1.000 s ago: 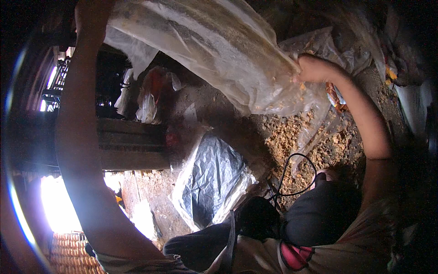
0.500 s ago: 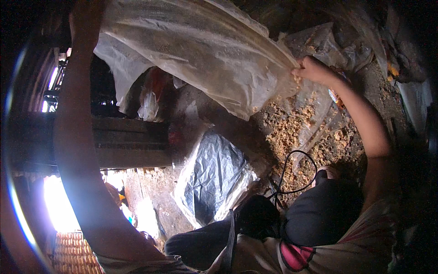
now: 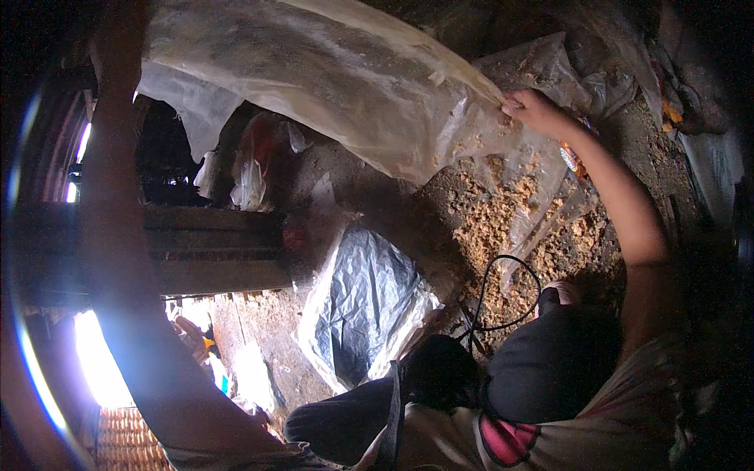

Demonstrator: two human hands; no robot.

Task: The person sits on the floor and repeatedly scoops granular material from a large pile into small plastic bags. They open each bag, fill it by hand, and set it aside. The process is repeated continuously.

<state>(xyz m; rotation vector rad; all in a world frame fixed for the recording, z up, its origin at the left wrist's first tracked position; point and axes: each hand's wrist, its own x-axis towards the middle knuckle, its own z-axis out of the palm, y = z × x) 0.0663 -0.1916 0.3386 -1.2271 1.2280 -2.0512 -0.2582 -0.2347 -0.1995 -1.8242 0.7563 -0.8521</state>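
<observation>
A large, dusty, translucent plastic sheet [image 3: 314, 86] hangs stretched across the upper part of the view. My right hand [image 3: 536, 112] is closed on its right end, fingers pinching the edge. On the far left my left arm [image 3: 118, 212] reaches up beside the sheet's other end; the left hand is lost in the dark at the top edge, so its fingers do not show. Below the sheet, a crumpled silvery-grey plastic piece [image 3: 365, 294] lies on the ground in front of my legs. Crumbly tan bits [image 3: 503, 228] are scattered under and beside the sheet's right end.
A black cord loop [image 3: 510, 259] rests by my knee [image 3: 550, 361]. More clear plastic [image 3: 542, 67] lies behind my right hand. To the left run a dark wooden beam [image 3: 212, 259] and a woven surface [image 3: 129, 439] by a bright opening. A pale plastic piece [image 3: 711, 173] hangs far right.
The sheet has shifted slightly up and to the left, its upper edge now curling over. My left arm has moved a little left. The right hand keeps its hold, nearly in place.
</observation>
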